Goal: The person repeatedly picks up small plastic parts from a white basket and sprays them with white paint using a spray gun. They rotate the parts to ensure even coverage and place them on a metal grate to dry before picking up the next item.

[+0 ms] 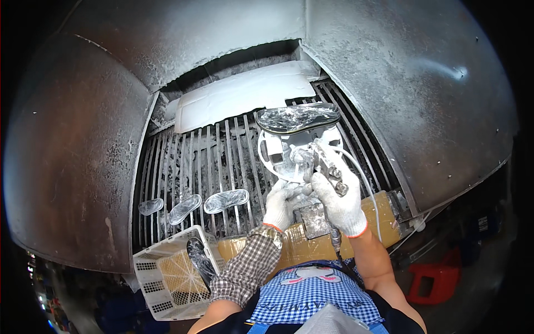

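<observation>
Clenching spray gun (328, 167), right hand (342, 203) just below shoe sole (297, 118); left hand (281, 203) grip perhaps on stand (278, 156).

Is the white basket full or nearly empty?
Nearly empty: the white basket holds only one dark shoe sole, with its bare bottom showing around it.
</observation>
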The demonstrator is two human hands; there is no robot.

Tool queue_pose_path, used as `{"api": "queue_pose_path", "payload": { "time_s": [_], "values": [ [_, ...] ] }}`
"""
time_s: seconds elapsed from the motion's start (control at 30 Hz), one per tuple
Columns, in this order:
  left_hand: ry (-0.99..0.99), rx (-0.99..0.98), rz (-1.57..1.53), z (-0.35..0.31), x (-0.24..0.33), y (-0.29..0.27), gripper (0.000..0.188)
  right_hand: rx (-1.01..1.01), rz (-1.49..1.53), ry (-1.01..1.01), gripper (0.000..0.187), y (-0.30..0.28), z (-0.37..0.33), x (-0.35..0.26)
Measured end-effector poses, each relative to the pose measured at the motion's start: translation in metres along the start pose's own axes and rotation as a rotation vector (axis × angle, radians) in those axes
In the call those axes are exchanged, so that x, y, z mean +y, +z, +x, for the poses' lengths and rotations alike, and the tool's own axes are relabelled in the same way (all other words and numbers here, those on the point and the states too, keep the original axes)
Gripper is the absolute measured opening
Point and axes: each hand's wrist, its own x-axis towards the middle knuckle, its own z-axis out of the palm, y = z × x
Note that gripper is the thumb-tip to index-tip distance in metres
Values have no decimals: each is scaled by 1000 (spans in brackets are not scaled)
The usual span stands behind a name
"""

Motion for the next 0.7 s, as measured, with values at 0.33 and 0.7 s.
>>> {"api": "queue_pose_path", "payload": {
  "time_s": [0.33,0.7],
  "values": [
    [-14,4,2,3,1,-7,41,139,-98,-16,53,-15,4,19],
    [-28,7,-24,3,1,-9,49,231,51,55,54,-30,-2,22]
  ]
}}
